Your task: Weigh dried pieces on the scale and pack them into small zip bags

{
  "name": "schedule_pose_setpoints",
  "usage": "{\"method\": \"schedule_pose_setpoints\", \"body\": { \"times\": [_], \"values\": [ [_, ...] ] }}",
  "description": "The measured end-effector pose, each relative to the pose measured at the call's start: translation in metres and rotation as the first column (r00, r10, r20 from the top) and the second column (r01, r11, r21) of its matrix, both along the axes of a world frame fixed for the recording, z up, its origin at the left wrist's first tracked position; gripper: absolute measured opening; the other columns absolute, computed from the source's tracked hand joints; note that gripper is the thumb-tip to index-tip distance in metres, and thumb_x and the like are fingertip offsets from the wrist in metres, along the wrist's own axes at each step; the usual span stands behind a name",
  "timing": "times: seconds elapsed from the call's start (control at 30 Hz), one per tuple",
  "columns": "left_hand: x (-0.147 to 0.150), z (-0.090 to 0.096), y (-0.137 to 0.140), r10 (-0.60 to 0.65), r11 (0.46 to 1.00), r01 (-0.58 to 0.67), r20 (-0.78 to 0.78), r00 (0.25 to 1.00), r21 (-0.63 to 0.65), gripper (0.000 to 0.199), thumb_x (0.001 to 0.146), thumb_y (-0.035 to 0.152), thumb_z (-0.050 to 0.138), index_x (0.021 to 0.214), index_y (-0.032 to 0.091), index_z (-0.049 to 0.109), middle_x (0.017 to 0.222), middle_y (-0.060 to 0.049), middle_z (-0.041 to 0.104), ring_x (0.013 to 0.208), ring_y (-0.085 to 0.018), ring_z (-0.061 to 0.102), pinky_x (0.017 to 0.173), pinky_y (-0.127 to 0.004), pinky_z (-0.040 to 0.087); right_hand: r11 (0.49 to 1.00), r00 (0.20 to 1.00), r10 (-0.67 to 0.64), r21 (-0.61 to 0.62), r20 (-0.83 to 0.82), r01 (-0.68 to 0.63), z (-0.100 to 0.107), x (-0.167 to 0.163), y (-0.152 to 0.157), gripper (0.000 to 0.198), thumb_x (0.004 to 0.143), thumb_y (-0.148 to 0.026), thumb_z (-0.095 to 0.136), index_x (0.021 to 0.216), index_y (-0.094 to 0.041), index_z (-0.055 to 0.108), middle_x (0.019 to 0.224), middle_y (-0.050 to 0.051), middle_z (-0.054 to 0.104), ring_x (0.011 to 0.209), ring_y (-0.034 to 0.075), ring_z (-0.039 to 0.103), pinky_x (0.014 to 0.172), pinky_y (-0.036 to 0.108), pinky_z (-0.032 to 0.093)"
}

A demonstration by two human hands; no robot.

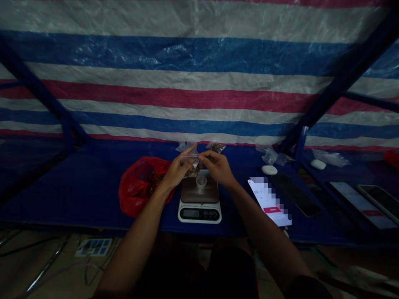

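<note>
Holding up a clear bag [192,159] now, right at the far edge of the kitchen scale [199,212], with 2 hands at work! Clamped on it from the left: thumb and fingers of the left hand [177,171], with the forefinger stretched out past the top. Clamped on it from the right: thumb and forefinger of the right hand [220,167], pinched together at the bag's upper edge. Just below, on the scale's dark plate, 1 small clear cup [201,182], upright. Display lit, but too dim to read for sure.

Over to the left, beside the left forearm, a red bag [134,185] with dark bits [153,182] inside, on the blue table [59,182]. Behind the right hand, a small filled bag [216,146]. Off to the right, a lit phone [264,199] next to a dark phone [307,205], then a white case [269,170] close to some crumpled bags [270,156]. And across the back, a striped sheet [193,99] in blue, red and white.
</note>
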State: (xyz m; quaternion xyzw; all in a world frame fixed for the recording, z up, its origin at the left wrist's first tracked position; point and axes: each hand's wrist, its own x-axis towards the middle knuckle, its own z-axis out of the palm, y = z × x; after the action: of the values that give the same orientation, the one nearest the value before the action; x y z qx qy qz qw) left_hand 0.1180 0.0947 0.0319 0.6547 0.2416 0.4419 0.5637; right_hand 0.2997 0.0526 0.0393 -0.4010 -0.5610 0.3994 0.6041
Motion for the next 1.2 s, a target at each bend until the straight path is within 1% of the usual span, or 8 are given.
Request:
{"method": "schedule_pose_setpoints", "body": {
  "times": [0.03,0.1,0.2,0.43,0.63,0.73,0.93,1.2],
  "values": [
    [-0.001,0.000,0.000,0.010,1.000,-0.009,-0.031,0.999,0.011,0.084,0.081,0.064,0.084,0.149,0.019,0.062,0.125,-0.014,0.077,0.101,-0.029,0.077,0.082,-0.036,0.062,1.000,1.000,-0.024,0.001,-0.013,0.024,-0.001,0.002,0.001,0.037,0.084,-0.059,0.081,0.087,-0.022,0.076,0.076,0.001,0.073,0.069,0.017,0.067,0.069,0.033,0.059],
    [-0.003,0.000,0.000,0.029,0.999,-0.027,-0.097,0.995,0.027,0.073,0.077,0.055,0.091,0.135,0.016,0.070,0.116,-0.012,0.079,0.095,-0.027,0.076,0.081,-0.035,0.062,0.996,0.996,-0.086,0.003,-0.026,0.086,-0.004,0.005,0.005,0.039,0.081,-0.060,0.083,0.086,-0.021,0.075,0.076,0.001,0.073,0.069,0.016,0.066,0.069,0.031,0.057],
    [-0.003,-0.002,0.003,0.015,1.000,-0.011,-0.134,0.991,0.028,0.057,0.081,0.054,0.087,0.119,0.014,0.075,0.108,-0.010,0.080,0.091,-0.025,0.076,0.081,-0.034,0.062,0.990,0.989,-0.142,-0.003,-0.039,0.142,-0.008,0.009,0.009,0.041,0.078,-0.060,0.084,0.084,-0.021,0.074,0.076,0.000,0.072,0.069,0.015,0.064,0.068,0.029,0.054],
    [-0.007,-0.002,0.003,0.048,0.998,-0.044,-0.104,0.993,0.045,0.052,0.083,0.048,0.086,0.120,0.013,0.074,0.107,-0.010,0.079,0.092,-0.025,0.075,0.083,-0.034,0.060,0.997,0.996,-0.081,-0.002,-0.038,0.081,-0.008,0.003,0.006,0.040,0.080,-0.060,0.083,0.084,-0.021,0.075,0.079,0.001,0.074,0.073,0.017,0.068,0.072,0.032,0.058],
    [-0.007,-0.003,0.003,-0.134,0.982,0.136,0.027,0.991,-0.132,0.056,0.085,0.049,0.084,0.130,0.017,0.073,0.123,-0.013,0.078,0.108,-0.031,0.076,0.093,-0.041,0.063,0.982,0.977,-0.188,-0.025,-0.096,0.187,-0.012,0.008,0.011,0.037,0.078,-0.057,0.084,0.082,-0.022,0.073,0.076,-0.001,0.070,0.069,0.015,0.064,0.070,0.031,0.056],
    [-0.007,-0.005,0.004,-0.135,0.971,0.146,0.073,0.988,-0.191,0.059,0.082,0.047,0.087,0.131,0.018,0.073,0.122,-0.013,0.079,0.106,-0.031,0.077,0.090,-0.041,0.064,0.976,0.966,-0.219,-0.050,-0.138,0.214,-0.012,0.010,0.012,0.033,0.078,-0.053,0.084,0.080,-0.023,0.071,0.072,-0.002,0.066,0.064,0.013,0.060,0.066,0.030,0.054],
    [-0.007,0.000,-0.001,-0.115,0.986,0.117,0.023,0.993,-0.118,0.057,0.083,0.040,0.087,0.132,0.017,0.071,0.120,-0.013,0.080,0.103,-0.029,0.079,0.094,-0.042,0.064,0.967,0.959,-0.252,-0.059,-0.129,0.246,-0.011,0.009,0.010,0.030,0.078,-0.051,0.082,0.078,-0.023,0.070,0.073,-0.001,0.067,0.065,0.014,0.058,0.064,0.030,0.053],
    [-0.004,0.001,-0.003,-0.115,0.991,0.110,-0.066,0.991,-0.071,0.054,0.081,0.038,0.088,0.127,0.016,0.071,0.118,-0.012,0.080,0.101,-0.027,0.078,0.090,-0.038,0.064,0.977,0.973,-0.214,-0.048,-0.091,0.210,-0.014,0.004,0.012,0.035,0.077,-0.055,0.084,0.083,-0.022,0.075,0.079,0.000,0.073,0.073,0.016,0.065,0.074,0.033,0.056]
  ]
}}
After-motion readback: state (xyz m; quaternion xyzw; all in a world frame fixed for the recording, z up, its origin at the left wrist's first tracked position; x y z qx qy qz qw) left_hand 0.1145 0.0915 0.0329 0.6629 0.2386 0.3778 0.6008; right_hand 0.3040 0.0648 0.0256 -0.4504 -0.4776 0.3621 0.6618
